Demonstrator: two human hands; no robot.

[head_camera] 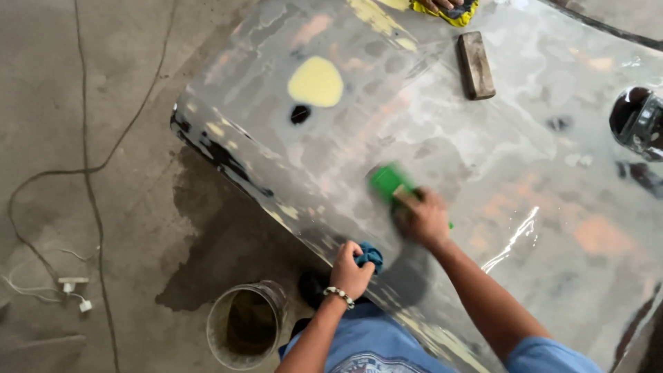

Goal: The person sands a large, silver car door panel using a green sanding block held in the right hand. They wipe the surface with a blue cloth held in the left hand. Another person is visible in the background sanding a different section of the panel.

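Right hand (423,220) clamped on green sanding block (388,181), wet-sanding grey primed car panel (442,138); left hand (349,269) closed on blue cloth (371,255); advise flat, even pressure.

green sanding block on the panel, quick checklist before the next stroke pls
1. Right hand grips the green sanding block: ok, though both are motion-blurred.
2. Block flat on the wet panel: cannot tell, blur hides the contact.
3. Left hand holds the blue rag at the panel's near edge: ok.
4. Path ahead free: ok; the brown block lies farther up the panel, apart from the hand.
5. Bucket on the floor beside the person: ok, upright.
6. Another person's hand on a yellow cloth at the far edge: ok, well away.
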